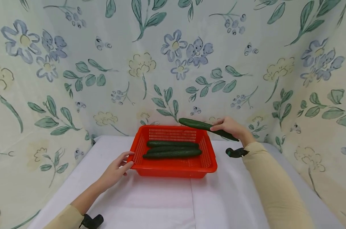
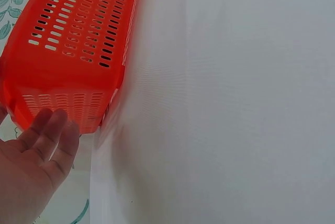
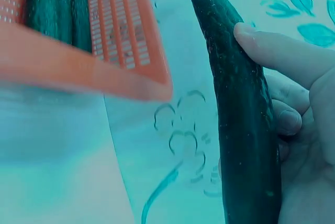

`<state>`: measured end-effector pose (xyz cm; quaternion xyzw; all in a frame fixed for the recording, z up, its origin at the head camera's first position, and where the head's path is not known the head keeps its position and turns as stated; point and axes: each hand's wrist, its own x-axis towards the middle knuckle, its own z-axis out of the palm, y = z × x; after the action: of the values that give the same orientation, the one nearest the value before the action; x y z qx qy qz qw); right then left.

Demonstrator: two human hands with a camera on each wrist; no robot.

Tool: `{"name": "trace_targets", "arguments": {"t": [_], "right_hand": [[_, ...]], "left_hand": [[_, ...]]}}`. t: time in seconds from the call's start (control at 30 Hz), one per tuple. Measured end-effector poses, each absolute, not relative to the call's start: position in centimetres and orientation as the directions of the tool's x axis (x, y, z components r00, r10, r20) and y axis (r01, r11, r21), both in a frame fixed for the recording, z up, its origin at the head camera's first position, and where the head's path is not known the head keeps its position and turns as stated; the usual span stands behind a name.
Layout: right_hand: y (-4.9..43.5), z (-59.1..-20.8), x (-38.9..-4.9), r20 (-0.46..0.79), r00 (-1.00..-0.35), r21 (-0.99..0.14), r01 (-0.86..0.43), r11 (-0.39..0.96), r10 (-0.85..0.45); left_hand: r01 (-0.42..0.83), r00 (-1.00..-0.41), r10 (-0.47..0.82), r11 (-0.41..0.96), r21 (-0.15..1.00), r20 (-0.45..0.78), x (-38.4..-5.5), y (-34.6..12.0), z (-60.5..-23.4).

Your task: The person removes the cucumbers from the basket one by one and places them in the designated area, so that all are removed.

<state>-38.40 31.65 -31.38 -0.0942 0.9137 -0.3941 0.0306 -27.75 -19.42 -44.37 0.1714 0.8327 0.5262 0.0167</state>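
A long dark green cucumber (image 1: 195,124) is held by my right hand (image 1: 228,126), thumb on one side and fingers on the other. It is raised and tilted above the back right corner of a red plastic basket (image 1: 173,174). Several cucumbers (image 1: 173,154) lie side by side in the basket. At the basket's left end, my left hand (image 1: 115,168) holds the rim. The left wrist view shows fingertips (image 2: 60,116) against the slotted end wall. In the right wrist view, the held cucumber (image 3: 243,114) is apart from the basket (image 3: 84,72).
The basket stands on a table with a white cloth (image 1: 150,203). Behind it and at both sides hangs a curtain (image 1: 150,89) with printed flowers and leaves. A black wrist camera (image 1: 236,153) sits by the right wrist, another (image 1: 92,220) by the left.
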Motion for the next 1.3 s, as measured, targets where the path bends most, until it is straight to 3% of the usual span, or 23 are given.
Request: {"name": "trace_targets", "arguments": {"t": [0.8,1.3], "right_hand": [[41.5,-33.2,-33.1,-0.057,-0.998,-0.724,0.022,0.690,-0.028],[47.4,-37.6,-30.0,-0.106,-0.986,-0.736,0.167,0.656,0.132]], "left_hand": [[0.268,-0.941,0.302,0.396,0.878,0.151,-27.5,-19.7,-44.2],[0.258,-0.943,0.300,0.395,0.882,0.142,-27.6,-19.4,-44.0]]}}
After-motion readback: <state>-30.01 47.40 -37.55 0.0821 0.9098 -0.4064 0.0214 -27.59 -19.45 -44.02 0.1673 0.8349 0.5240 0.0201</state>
